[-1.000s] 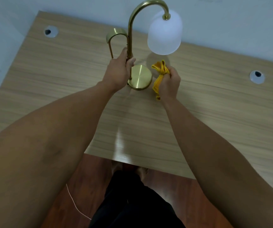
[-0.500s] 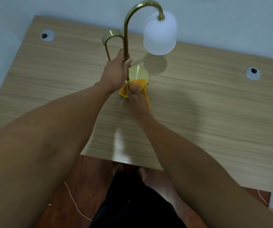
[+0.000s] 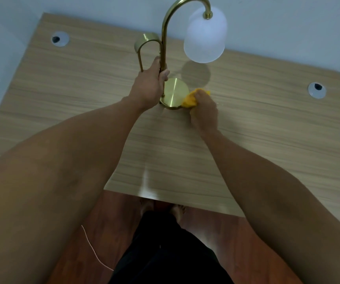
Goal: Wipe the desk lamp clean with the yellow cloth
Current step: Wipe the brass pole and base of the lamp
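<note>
A brass desk lamp stands on the wooden desk (image 3: 267, 140). It has a curved stem (image 3: 165, 27), a round brass base (image 3: 175, 93) and a frosted white shade (image 3: 205, 36) hanging at the upper right. My left hand (image 3: 148, 87) is closed around the lower stem, just above the base. My right hand (image 3: 204, 111) holds the bunched yellow cloth (image 3: 189, 99) against the right rim of the base. Part of the cloth is hidden under my fingers.
A smaller brass hoop (image 3: 144, 44) rises behind my left hand. Two round cable grommets sit in the desk, one at the far left (image 3: 59, 38), one at the right (image 3: 316, 90). The wall runs right behind the desk. A thin cord (image 3: 95, 251) lies on the floor below.
My right hand has carried the cloth from the front of the base round to its right rim. My left hand still grips the stem.
</note>
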